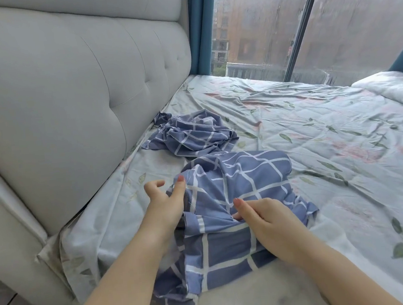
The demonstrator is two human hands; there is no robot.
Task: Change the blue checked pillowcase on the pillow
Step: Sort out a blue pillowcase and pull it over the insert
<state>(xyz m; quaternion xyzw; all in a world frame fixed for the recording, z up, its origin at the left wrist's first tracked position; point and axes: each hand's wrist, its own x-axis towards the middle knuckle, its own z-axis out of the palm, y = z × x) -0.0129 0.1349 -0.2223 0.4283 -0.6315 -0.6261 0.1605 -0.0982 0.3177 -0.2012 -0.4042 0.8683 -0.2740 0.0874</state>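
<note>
Down in the lower middle of the frame, a blue checked cloth pillowcase [235,186] lies bunched up on the bed, partly over a soft pale pillow [246,295] that sticks out at the bottom edge. The right hand [263,217] pinches a fold of the pillowcase, with its fingers curled into the cloth. The left hand [162,195] is not gripping; its thumb rests on the cloth edge and its fingers hang loosely curled beside it. Higher up, a second crumpled blue checked cloth [194,134] sits by the grey padded headboard [66,91]. Both lie on a pale bed sheet with leaves and pink flowers [329,140]. A big wet window [269,23] fills the upper right.
</note>
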